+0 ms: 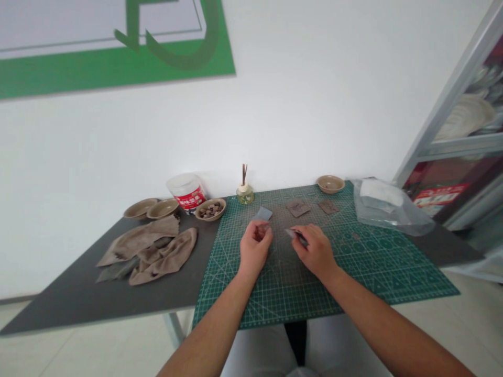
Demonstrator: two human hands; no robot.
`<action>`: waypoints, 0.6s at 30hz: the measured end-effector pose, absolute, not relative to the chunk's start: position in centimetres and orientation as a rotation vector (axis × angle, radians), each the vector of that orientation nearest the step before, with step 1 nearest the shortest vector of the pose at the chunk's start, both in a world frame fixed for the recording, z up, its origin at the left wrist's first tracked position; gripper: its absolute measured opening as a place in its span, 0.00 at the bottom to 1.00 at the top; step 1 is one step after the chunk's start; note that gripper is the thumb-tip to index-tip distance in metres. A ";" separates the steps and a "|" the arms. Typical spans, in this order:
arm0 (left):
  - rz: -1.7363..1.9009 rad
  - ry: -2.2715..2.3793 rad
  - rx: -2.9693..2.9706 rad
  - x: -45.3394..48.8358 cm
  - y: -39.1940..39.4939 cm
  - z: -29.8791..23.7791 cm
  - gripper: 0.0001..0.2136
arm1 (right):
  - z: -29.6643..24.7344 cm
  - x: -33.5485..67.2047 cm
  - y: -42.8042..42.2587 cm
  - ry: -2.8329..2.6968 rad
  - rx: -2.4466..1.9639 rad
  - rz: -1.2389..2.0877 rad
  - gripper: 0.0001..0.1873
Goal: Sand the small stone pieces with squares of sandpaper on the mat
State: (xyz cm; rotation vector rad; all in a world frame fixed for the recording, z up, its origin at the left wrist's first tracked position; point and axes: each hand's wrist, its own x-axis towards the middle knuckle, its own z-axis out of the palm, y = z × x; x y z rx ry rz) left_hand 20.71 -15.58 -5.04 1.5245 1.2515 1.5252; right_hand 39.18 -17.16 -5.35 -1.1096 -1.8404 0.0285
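Note:
My left hand [255, 243] is held over the green cutting mat [231, 283], thumb and fingers pinched together; whatever small thing sits between the tips is blurred. A short way to the right, my right hand [316, 250] grips a small grey, flat pointed piece [291, 232] that sticks out toward the left hand. The two hands are apart. Just behind the left hand lies a blue-grey flat piece [263, 213]. Beyond the right hand two thin brown pieces, one square [297, 208] and one smaller [328, 207], lie on the mat.
Brown cloths [165, 256] lie crumpled at the left, near two shallow bowls [163, 208]. A bowl of small brown pieces [211, 210], a plastic jar [186, 192] and a reed diffuser [245, 193] stand along the wall. Another bowl [330, 184] and a clear bag [389, 207] are at the right.

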 end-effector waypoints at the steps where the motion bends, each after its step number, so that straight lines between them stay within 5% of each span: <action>1: 1.537 1.267 1.532 20.7 -15.6 -5.0 0.08 | -5.2 39.2 -17.3 -1.821 -1.115 0.004 0.09; 18: 1.480 1.320 1.612 20.8 -15.9 -4.7 0.07 | -5.3 39.0 -16.8 -1.933 -1.264 0.010 0.05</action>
